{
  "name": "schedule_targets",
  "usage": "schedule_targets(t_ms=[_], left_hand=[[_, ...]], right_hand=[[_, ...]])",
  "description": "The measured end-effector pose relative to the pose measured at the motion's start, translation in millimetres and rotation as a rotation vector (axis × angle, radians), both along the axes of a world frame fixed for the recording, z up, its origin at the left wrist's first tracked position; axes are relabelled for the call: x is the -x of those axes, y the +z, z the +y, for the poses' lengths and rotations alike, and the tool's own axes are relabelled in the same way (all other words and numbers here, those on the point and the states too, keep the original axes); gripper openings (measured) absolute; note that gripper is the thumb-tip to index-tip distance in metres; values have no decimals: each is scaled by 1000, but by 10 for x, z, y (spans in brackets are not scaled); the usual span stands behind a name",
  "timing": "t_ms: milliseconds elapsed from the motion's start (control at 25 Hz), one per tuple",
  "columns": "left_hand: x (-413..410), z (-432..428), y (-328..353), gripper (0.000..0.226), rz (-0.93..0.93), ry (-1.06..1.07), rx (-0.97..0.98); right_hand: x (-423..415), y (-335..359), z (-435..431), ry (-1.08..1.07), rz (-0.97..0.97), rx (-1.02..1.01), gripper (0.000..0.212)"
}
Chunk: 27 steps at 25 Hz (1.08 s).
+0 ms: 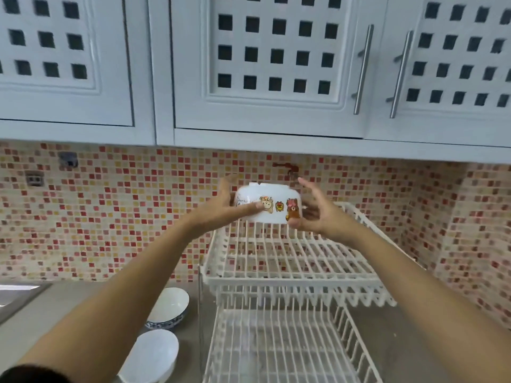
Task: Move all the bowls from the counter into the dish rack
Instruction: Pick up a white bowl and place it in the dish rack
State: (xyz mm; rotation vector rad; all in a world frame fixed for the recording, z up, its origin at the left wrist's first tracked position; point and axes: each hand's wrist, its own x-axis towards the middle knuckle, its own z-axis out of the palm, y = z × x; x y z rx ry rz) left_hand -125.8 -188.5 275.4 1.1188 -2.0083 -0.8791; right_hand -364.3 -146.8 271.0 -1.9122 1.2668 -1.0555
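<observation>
A white bowl with cartoon animals is held upside down in the air, its foot ring up and its mouth facing down, over the far part of the upper tier of the white wire dish rack. The left hand is clamped on the bowl's wall from nine o'clock, thumb lying across the near face and fingers wrapped around the back. The right hand meets it from three o'clock with its thumb pressed at the lower rim, while its fingers are spread apart and lifted off the wall, so I judge the left hand carries most of the weight. Both tiers of the rack look empty, though the picture is somewhat blurred. Two more bowls wait on the grey counter at seven o'clock from the rack: a blue-rimmed bowl farther back and a plain white bowl nearer the camera, the two close together; I cannot tell whether they touch. The step in hand seems to be the placing of the first bowl, so the task is barely begun. The next move calls for lowering this bowl mouth-down until its rim rests evenly across the wires of the upper tier, keeping it level so it does not catch a prong, then loosening both hands and reaching back towards seven o'clock for the next bowl
</observation>
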Motion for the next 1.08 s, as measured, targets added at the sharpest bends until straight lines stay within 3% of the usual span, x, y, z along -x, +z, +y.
schedule_targets(t_ms=[160,320,480,680,800,880,1080], left_hand=[[278,-365,-167,95,-179,30,-77],[412,-635,-342,114,-386,68,-180],[464,-768,-499,102,-481,99,-243],[485,-773,-484,91,-475,29,-319],[453,-638,-416,101,-450,34,-314],[353,-495,-291,97,-403,82,-221],[-321,-127,-36,68,-326,243,-14]], right_hand=[[261,-246,-566,-10,305,-89,111],[206,-473,-950,-6,624,-61,120],[109,-592,-1104,-6,793,-43,121],[109,-592,-1102,11,845,-53,119],[89,-485,-961,12,899,-106,121],[11,-338,-830,-20,879,-102,109],[-681,16,-508,-87,632,164,76]])
